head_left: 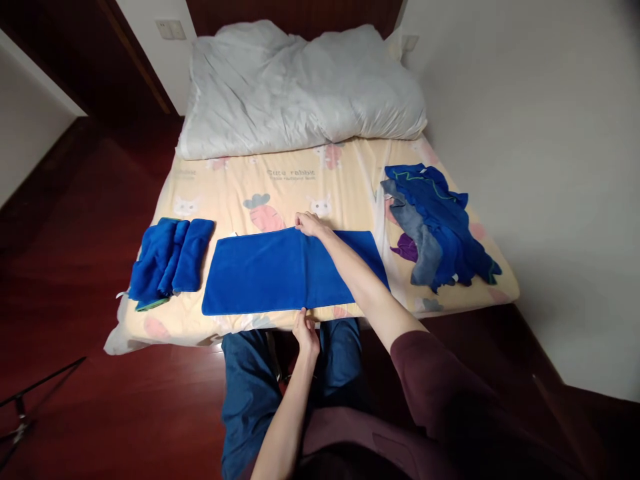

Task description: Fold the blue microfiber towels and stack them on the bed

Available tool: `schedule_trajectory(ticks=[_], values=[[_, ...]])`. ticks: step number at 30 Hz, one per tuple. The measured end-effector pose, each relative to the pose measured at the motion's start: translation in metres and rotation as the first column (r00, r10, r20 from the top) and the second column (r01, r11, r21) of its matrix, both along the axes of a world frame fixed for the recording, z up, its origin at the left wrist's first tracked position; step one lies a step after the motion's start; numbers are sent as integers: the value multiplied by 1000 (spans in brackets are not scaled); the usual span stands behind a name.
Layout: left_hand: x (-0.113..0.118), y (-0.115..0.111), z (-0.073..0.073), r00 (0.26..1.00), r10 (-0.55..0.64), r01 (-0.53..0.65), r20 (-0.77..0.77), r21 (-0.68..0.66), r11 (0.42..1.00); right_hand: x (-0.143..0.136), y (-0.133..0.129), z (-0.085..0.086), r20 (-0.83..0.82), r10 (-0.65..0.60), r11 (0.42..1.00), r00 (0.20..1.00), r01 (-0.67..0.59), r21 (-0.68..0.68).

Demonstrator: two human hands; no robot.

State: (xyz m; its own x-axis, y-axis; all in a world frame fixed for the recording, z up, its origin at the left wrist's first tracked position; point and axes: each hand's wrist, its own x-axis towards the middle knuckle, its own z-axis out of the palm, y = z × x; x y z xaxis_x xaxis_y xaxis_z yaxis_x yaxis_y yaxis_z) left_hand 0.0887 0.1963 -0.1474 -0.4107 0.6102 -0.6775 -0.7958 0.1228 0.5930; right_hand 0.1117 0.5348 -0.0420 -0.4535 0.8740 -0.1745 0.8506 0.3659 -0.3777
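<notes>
A blue towel [255, 273] lies spread flat across the near part of the bed, with a crease running down its middle. At the crease's near end, my left hand [306, 331] pinches the towel's front edge. My right hand [310, 225] reaches over the cloth and grips the far edge at the same crease. To the left sit folded blue towels [170, 260], some with green trim. A loose pile of blue cloths [445, 227] lies on the right, together with a grey cloth [420, 233] and a purple cloth [405, 247].
The bed [225, 193] has a yellow sheet with rabbit and carrot prints. A bundled pale quilt [305, 93] fills its head end. A white wall [525, 133] stands close on the right. On the floor at left is a thin black stand [43, 383].
</notes>
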Motion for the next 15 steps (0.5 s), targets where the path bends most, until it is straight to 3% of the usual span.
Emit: schedule_trajectory(ticks=[4, 8, 11, 15], values=[[-17, -9, 21, 1000, 30, -29, -8, 47, 998, 10, -14, 36, -50, 7, 999, 999, -5, 51], [-57, -17, 55, 989, 34, -17, -142, 122, 992, 27, -31, 79, -234, -30, 993, 972, 55, 100], [-110, -10, 96, 944, 3, 61, -330, 186, 981, 42, -48, 109, -471, -58, 990, 880, 111, 86], [-193, 21, 174, 776, -96, 251, -623, 165, 954, 63, -81, 142, -744, -142, 970, 653, 243, 28]])
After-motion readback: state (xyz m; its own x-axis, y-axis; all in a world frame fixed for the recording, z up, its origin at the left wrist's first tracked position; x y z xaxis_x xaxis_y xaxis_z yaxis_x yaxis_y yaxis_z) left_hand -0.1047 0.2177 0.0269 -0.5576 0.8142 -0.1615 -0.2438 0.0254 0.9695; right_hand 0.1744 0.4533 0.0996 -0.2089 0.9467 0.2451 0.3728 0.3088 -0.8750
